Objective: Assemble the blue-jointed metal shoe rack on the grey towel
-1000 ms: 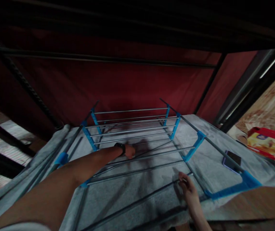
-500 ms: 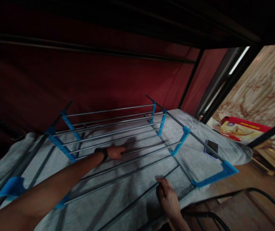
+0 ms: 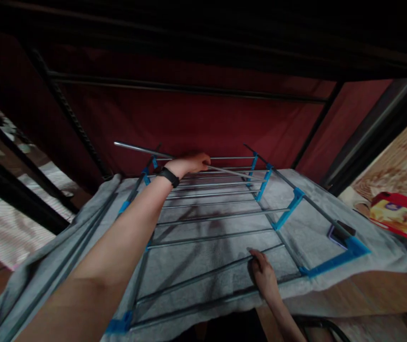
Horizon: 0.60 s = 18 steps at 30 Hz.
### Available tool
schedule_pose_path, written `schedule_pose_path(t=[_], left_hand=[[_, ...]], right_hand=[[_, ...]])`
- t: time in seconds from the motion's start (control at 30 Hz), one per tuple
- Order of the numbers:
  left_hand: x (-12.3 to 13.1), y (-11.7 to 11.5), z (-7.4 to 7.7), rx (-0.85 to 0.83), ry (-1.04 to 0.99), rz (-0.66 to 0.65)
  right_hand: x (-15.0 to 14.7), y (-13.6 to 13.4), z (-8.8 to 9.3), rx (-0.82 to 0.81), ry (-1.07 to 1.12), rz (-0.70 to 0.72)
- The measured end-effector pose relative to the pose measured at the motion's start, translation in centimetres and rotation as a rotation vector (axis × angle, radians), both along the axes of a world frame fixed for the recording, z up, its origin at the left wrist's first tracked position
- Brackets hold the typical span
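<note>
Head view: right of centre near the bottom, my right hand [image 3: 263,271] touches a lower rod [image 3: 196,279]; whether it grips, I can't tell. The blue-jointed rack [image 3: 287,210] fills mid-frame. Farther off, above centre, my left hand [image 3: 193,163] grips a slanting rod [image 3: 135,148].

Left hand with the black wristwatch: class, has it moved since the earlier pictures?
Yes, up the view: the left hand, earlier below the dark red fabric backdrop, now shows in front of its lower part.
</note>
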<state>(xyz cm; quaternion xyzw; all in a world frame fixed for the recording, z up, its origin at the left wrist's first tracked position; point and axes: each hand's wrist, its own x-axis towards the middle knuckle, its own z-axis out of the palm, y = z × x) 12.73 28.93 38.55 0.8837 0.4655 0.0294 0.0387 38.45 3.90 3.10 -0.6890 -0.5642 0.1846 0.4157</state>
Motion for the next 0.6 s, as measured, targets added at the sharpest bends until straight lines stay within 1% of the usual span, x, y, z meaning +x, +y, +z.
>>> schedule_pose_path(t=[0.07,0.1,0.13,0.17,0.2,0.23,0.3,0.4,0.47,0.53,0.6], left_hand=[[-0.4,-3.3,2.2,0.141,-0.058,0.04],[-0.4,-5.2,2.8,0.191,-0.088,0.047],[-0.4,-7.0,3.1,0.236,-0.12,0.057],[-0.4,-8.8,2.9,0.253,-0.134,0.062],[-0.3,-10.3,2.4,0.238,-0.131,0.09],[-0.3,-11.4,1.5,0.214,-0.12,0.11],[-0.2,-12.7,-1.0,0.194,-0.094,0.153],[-0.2,-12.7,-5.3,0.143,-0.078,0.102],[-0.5,-12.3,-7.7,0.09,-0.072,0.08],[-0.8,-12.1,-9.5,0.054,-0.062,0.076],[-1.0,-12.0,-10.3,0.044,-0.042,0.076]], right_hand=[[0.5,0.2,0.2,0.049,0.034,-0.023],[0.7,0.3,0.6,0.069,0.047,-0.039],[0.8,0.4,1.2,0.089,0.06,-0.053],[1.0,0.5,1.9,0.11,0.077,-0.062],[1.1,0.7,2.8,0.138,0.098,-0.072],[1.3,0.9,3.9,0.171,0.122,-0.085],[2.0,1.6,6.0,0.242,0.168,-0.13],[3.7,2.8,8.5,0.33,0.224,-0.217],[5.0,3.4,9.5,0.361,0.254,-0.254],[6.2,4.1,10.0,0.375,0.281,-0.283],[7.2,4.9,10.4,0.385,0.305,-0.316]])
